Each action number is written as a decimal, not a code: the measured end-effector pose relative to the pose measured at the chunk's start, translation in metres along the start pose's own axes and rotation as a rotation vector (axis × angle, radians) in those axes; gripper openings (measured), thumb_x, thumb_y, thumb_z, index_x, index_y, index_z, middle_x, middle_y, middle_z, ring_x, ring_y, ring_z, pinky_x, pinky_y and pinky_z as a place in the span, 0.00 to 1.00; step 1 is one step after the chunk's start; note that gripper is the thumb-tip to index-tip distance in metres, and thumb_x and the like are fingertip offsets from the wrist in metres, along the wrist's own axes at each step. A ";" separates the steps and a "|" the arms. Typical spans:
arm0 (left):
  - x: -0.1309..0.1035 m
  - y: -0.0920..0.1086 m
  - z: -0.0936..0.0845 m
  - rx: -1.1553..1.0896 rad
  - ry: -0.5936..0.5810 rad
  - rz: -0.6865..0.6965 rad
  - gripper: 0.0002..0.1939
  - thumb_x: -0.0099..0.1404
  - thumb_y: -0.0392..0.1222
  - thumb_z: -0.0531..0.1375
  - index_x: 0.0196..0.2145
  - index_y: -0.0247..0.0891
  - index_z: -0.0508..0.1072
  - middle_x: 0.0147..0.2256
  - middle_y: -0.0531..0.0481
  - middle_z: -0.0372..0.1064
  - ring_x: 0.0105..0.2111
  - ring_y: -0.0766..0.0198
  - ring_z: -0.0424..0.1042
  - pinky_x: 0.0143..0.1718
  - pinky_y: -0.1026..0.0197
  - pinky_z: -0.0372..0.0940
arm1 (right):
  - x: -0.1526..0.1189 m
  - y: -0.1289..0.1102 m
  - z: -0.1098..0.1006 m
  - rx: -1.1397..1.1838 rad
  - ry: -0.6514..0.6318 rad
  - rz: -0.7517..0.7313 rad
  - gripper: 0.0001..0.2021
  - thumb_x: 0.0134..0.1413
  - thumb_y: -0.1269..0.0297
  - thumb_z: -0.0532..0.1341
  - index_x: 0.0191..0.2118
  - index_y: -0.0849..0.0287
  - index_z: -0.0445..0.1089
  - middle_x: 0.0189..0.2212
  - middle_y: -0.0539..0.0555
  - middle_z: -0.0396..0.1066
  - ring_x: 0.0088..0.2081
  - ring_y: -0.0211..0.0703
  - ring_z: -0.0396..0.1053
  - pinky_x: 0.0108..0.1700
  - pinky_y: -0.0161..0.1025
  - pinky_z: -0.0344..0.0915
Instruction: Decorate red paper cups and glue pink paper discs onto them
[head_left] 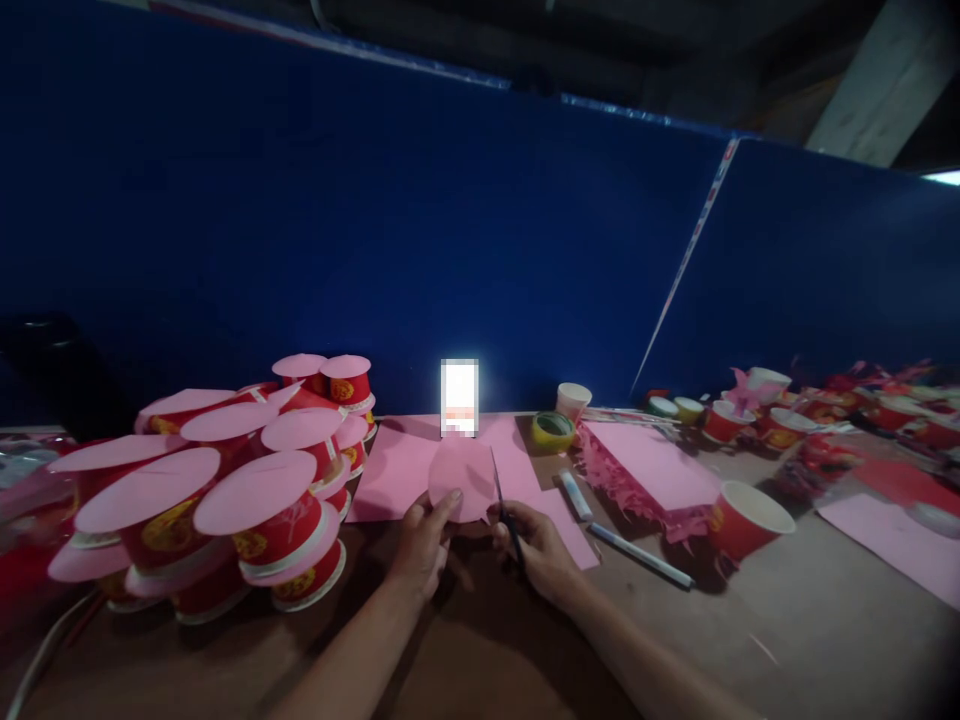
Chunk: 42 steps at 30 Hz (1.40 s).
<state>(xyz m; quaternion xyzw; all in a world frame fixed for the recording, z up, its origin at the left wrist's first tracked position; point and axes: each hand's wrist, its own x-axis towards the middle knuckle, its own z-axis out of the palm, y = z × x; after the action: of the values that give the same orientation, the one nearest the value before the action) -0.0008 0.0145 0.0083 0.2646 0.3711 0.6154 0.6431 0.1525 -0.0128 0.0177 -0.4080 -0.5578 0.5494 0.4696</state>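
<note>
Between thumb and fingers, my left hand (427,535) grips a piece of pink paper (461,475) whose left edge is rounded. My right hand (534,545) is closed around the dark handles of a pair of scissors (512,530). Their blades point up and away from me along the right side of the held paper. Whether the blades are open or closed on the paper I cannot tell. Beneath and behind the held piece, larger pink sheets (386,470) lie flat on the brown table (480,660).
Stacked red paper cups with pink discs (255,490) crowd the left. A bright screen (459,398) stands ahead by the blue wall (450,230). To the right are a tape roll (553,432), a glue stick (576,495), a pen (641,556), a pink paper pile (652,465) and a red cup (746,530).
</note>
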 end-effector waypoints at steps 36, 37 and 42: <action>-0.007 0.004 0.005 0.012 0.030 0.007 0.17 0.44 0.42 0.69 0.33 0.33 0.74 0.28 0.48 0.75 0.29 0.64 0.74 0.32 0.64 0.67 | 0.002 0.004 -0.002 -0.064 -0.008 -0.037 0.18 0.49 0.53 0.62 0.40 0.62 0.67 0.22 0.47 0.63 0.21 0.31 0.59 0.22 0.29 0.57; -0.007 0.005 0.006 0.013 0.033 0.006 0.17 0.44 0.42 0.69 0.33 0.33 0.74 0.28 0.48 0.75 0.29 0.64 0.74 0.32 0.65 0.67 | 0.002 0.004 -0.002 -0.068 -0.011 -0.037 0.18 0.49 0.53 0.62 0.40 0.62 0.67 0.22 0.47 0.63 0.21 0.31 0.59 0.22 0.29 0.56; -0.006 0.007 0.007 0.019 0.055 -0.011 0.16 0.43 0.41 0.69 0.31 0.34 0.74 0.27 0.49 0.75 0.27 0.66 0.73 0.28 0.67 0.65 | 0.001 0.004 -0.003 -0.082 -0.004 -0.059 0.16 0.49 0.55 0.63 0.40 0.62 0.68 0.23 0.48 0.64 0.23 0.32 0.59 0.23 0.29 0.56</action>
<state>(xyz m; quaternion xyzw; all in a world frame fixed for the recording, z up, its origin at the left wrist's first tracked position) 0.0012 0.0096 0.0188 0.2519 0.3960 0.6151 0.6336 0.1545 -0.0107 0.0139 -0.4093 -0.5926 0.5127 0.4673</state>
